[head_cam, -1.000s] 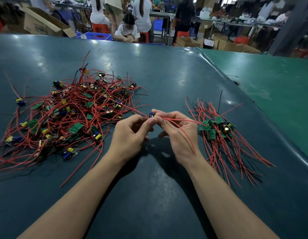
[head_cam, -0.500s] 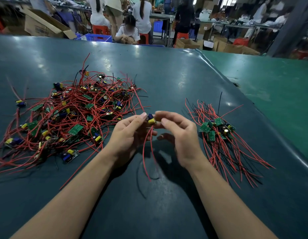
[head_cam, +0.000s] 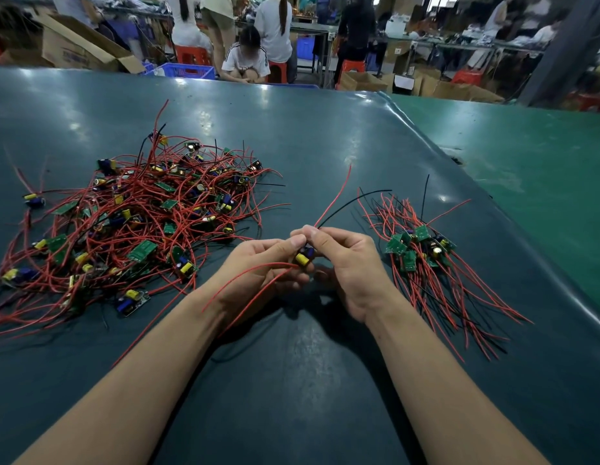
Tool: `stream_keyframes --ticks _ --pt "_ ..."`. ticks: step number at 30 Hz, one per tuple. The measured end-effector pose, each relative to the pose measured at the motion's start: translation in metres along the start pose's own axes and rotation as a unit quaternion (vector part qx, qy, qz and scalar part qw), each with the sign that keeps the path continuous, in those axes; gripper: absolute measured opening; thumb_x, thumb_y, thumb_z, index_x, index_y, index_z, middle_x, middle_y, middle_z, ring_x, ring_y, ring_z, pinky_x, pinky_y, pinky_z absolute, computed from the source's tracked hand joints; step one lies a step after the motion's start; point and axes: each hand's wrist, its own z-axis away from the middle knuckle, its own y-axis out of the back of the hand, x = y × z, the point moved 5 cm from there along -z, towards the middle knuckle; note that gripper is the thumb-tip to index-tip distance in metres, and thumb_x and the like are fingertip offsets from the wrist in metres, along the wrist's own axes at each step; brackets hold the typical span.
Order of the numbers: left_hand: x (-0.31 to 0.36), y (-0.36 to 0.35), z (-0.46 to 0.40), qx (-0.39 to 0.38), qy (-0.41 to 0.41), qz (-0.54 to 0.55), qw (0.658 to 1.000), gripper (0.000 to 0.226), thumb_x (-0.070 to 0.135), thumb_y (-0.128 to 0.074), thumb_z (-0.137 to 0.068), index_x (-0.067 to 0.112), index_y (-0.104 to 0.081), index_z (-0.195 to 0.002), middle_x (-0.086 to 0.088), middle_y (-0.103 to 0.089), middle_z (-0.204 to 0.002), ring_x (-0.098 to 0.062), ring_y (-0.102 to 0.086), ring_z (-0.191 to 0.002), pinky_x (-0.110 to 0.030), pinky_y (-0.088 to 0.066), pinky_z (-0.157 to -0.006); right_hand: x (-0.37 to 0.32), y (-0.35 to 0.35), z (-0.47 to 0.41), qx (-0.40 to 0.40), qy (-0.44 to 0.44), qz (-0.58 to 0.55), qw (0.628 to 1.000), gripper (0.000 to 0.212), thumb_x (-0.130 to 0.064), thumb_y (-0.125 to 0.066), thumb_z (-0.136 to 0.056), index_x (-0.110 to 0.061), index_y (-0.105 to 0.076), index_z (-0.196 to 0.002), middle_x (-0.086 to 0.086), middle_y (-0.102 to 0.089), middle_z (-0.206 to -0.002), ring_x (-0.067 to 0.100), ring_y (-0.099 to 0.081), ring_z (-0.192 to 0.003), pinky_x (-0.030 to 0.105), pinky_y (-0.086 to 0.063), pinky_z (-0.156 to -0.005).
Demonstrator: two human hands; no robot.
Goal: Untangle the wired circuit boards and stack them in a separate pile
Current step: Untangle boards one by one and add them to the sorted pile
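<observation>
Small circuit board (head_cam: 304, 257) pinched between fingers of left hand (head_cam: 258, 273) and right hand (head_cam: 349, 263), wires trailing away and toward the wearer.

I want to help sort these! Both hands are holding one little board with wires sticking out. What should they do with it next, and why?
Probably carry the held board right and lay it on the neat pile. It looks free of the tangled heap: its wires stick up loose, touching neither pile. The left hand and right hand both pinch it, so the left would likely let go first.
</observation>
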Motion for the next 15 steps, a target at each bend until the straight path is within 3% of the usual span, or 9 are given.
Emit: stream_keyframes --ticks 4,8,10,12,15 --pt "0.001 -0.001 0.0 -0.011 0.012 -0.005 1.0 0.034 0.028 -0.064 -0.081 0.001 -0.065 -0.101 -0.009 -0.067 -0.07 -0.013 -0.061 -0.054 -0.018 -0.051 -0.051 -0.002 -0.002 0.001 -0.016 0.009 0.012 1.0 0.017 -0.025 -0.065 -0.093 -0.019 -0.08 -0.087 0.002 -0.073 -0.082 0.012 -0.062 -0.063 0.034 -0.045 -0.063" --pt "0.0 -0.001 0.0 -0.018 0.001 -0.001 1.0 0.018 0.024 -0.067 -0.075 0.009 -0.072 -0.085 -0.007 -0.066 -0.076 -0.013 -0.063 -0.06 -0.018 -0.052 -0.055 -0.007 -0.001 0.001 0.011 0.031 0.008 0.999 0.019 -0.022 -0.065 -0.093 -0.019 -0.079 -0.081 0.005 -0.07 -0.111 0.007 -0.063 -0.078 0.024 -0.045 -0.063" --pt "0.0 -0.004 0.0 -0.049 -0.005 -0.005 0.999 0.009 0.017 -0.069 -0.077 0.009 -0.07 -0.081 -0.001 -0.064 -0.069 -0.01 -0.06 -0.057 -0.018 -0.049 -0.052 -0.01 0.006 -0.001 0.044 0.031 -0.016 0.998 0.02 -0.021 -0.064 -0.093 -0.019 -0.078 -0.078 0.002 -0.068 -0.103 0.011 -0.059 -0.078 0.026 -0.042 -0.063" --pt "-0.001 -0.006 0.001 -0.069 -0.009 -0.019 0.997 0.008 0.012 -0.067 -0.081 0.006 -0.062 -0.081 0.001 -0.061 -0.064 -0.009 -0.055 -0.055 -0.018 -0.045 -0.051 -0.014 0.018 -0.002 0.096 0.029 -0.026 0.995 0.021 -0.022 -0.065 -0.093 -0.017 -0.077 -0.076 -0.005 -0.071 -0.096 0.008 -0.053 -0.073 0.021 -0.039 -0.053" --pt "-0.002 -0.007 0.003 -0.086 -0.024 -0.039 0.995 0.01 0.014 -0.06 -0.081 0.011 -0.065 -0.072 -0.002 -0.058 -0.064 -0.009 -0.052 -0.055 -0.019 -0.04 -0.052 -0.017 0.033 -0.003 0.162 0.026 -0.08 0.983 0.019 -0.018 -0.065 -0.093 -0.016 -0.072 -0.075 -0.006 -0.074 -0.091 0.007 -0.048 -0.069 0.016 -0.034 -0.042"
